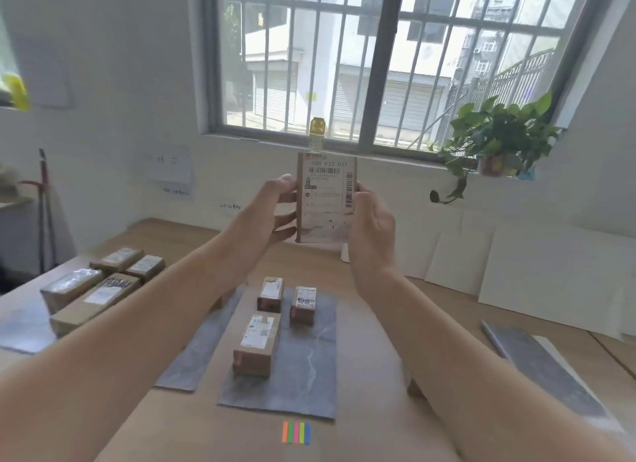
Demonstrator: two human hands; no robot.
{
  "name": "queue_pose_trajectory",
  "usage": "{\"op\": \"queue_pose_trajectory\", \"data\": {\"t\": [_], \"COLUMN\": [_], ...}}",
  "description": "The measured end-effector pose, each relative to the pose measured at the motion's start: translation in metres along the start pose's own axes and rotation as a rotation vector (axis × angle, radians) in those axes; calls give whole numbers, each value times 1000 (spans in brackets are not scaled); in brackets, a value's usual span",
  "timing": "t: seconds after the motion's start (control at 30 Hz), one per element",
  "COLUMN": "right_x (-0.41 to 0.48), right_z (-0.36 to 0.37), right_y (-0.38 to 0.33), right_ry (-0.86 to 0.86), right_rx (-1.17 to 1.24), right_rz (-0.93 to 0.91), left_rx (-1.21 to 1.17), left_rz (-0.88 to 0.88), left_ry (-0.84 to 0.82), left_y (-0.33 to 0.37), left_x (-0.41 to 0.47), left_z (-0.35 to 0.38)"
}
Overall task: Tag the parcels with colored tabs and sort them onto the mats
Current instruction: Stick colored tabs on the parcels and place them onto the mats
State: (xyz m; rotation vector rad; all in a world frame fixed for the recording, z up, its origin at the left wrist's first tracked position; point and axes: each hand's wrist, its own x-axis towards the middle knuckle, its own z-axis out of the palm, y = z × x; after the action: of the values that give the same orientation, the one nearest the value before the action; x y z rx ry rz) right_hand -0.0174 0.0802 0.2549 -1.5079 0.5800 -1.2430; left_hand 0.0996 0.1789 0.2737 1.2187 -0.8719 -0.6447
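I hold a brown parcel (pixel 326 200) upright in the air in front of the window, its white shipping label facing me. My left hand (pixel 280 208) grips its left edge and my right hand (pixel 373 224) grips its right edge. Below on the wooden table, three small parcels (pixel 256 344) stand on the middle grey mat (pixel 309 379). Several more parcels (pixel 93 289) lie on a grey mat (pixel 20 334) at the left. A strip of colored tabs (pixel 296 433) lies at the table's near edge.
Another grey mat (pixel 196 351) lies left of the middle one, and a grey mat (pixel 540 368) lies at the right. White sheets (pixel 537 272) lean on the far wall. A potted plant (pixel 495 144) and a yellow-capped bottle (pixel 317 134) stand on the windowsill.
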Motion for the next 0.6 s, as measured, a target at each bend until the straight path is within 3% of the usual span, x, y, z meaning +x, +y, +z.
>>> {"op": "queue_pose_trajectory", "data": {"t": [0.17, 0.37, 0.6], "right_x": [-16, -29, -44], "right_z": [32, 93, 198], "right_y": [2, -6, -3], "right_ry": [-12, -29, 92], "right_rx": [41, 8, 14], "right_rz": [54, -8, -39], "left_rx": [-7, -69, -55], "left_rz": [-7, 36, 66], "left_ry": [8, -4, -95], "left_y": [3, 13, 25], "left_x": [-19, -21, -6], "left_z": [-36, -104, -208]}}
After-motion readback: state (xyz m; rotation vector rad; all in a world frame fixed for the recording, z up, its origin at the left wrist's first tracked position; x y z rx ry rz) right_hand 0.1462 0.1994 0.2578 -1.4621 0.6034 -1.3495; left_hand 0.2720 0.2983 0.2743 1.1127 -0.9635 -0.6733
